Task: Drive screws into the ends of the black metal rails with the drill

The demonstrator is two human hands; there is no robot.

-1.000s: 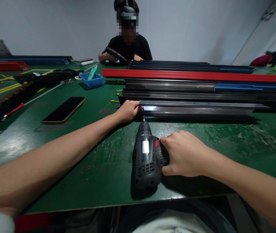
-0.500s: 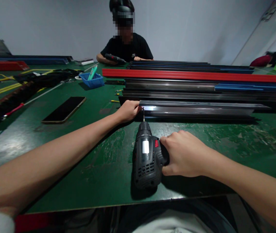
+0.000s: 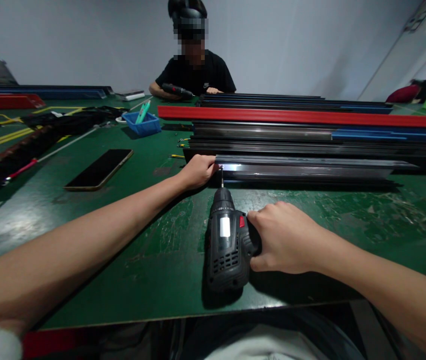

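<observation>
My right hand (image 3: 286, 237) is closed round the handle of a black cordless drill (image 3: 228, 250), which lies on its side on the green table (image 3: 153, 280). Its long bit points away from me and meets the left end of a dark metal profile (image 3: 303, 171), where a light spot glows. At that same end, my left hand (image 3: 199, 171) grips the profile, fingers curled and partly hidden. Whether a screw sits at the bit's tip is too small to tell.
Behind the profile lie more dark profiles (image 3: 265, 131) and a long red one (image 3: 291, 115). A phone (image 3: 99, 170), a blue tray (image 3: 143, 126) with pens, and black wiring (image 3: 74, 120) are on the left. Across the table sits a person (image 3: 213, 72) with another drill (image 3: 177, 90).
</observation>
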